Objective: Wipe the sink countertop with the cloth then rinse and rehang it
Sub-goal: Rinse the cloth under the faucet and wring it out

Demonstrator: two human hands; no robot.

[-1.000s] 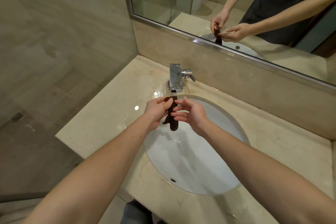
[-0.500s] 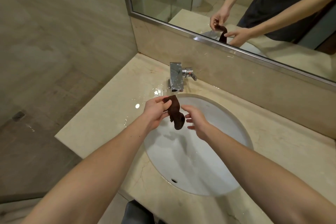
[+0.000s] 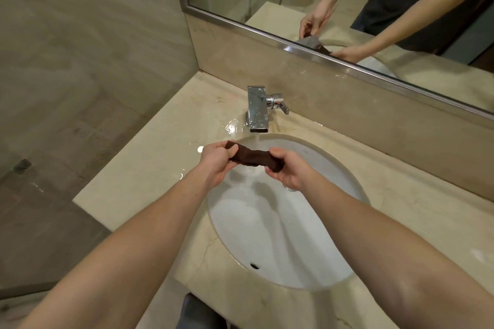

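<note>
rinse step: cloth under the faucet

the dark brown cloth [image 3: 254, 159] is rolled into a short rope over the sink [image 3: 270, 238], directly below the faucet [image 3: 257, 109], where a thin stream falls. the left hand [image 3: 217, 165] grips one end, the right hand [image 3: 290, 172] grips the other, fingers curled round it. recommended: hold the roll in the stream, twist the ends in opposite directions, and wring low over the sink so runoff misses the wet counter [image 3: 149, 168]. no brand, label or writing is legible.
</note>
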